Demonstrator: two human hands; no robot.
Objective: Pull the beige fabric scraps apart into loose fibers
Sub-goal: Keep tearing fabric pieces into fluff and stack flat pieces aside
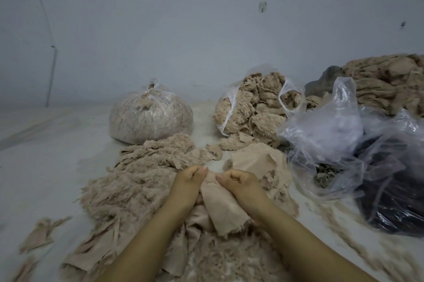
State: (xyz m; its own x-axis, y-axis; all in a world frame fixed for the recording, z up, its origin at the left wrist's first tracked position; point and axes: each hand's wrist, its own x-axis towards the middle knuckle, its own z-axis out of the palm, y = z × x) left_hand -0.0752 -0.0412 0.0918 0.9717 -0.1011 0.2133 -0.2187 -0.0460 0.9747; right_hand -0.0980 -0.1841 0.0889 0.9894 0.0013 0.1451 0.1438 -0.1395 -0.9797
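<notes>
Above fluffy fibre heap [137,185], hands pinching soft beige scrap [220,208]

Both hands, left hand [188,180] and right hand [238,181], pinch one beige scrap [220,208].

Dim flat bluish light, soft shadows, wide-angle bend at edges, foreground corners blurred, mid sharp
</notes>
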